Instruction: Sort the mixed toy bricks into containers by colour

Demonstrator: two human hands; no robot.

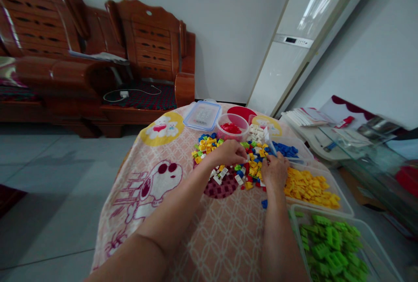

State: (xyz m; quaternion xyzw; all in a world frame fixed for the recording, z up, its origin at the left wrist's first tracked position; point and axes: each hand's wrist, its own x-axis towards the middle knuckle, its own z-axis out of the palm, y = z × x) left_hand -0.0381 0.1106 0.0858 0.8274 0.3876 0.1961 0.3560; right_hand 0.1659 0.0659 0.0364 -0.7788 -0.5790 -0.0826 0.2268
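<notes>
Mixed toy building bricks (253, 169) in yellow, white, blue, red and green lie in a loose heap on the patterned cloth. Over the middle of the heap is my left hand (231, 152), its fingers curled and pinched together. A small white spot shows at its fingertips, too small to name. My right hand (274, 171) reaches into the heap's right side, fingers bent down among the bricks beside the tub of blue bricks (285, 150). What its fingertips grip, if anything, is hidden.
Right of the heap stand tubs of yellow bricks (310, 188) and green bricks (333, 247). Behind it are a round bowl of red pieces (230, 127), white bricks (256, 134) and a clear lid (203, 115). A glass-topped stand (362, 164) borders the table's right.
</notes>
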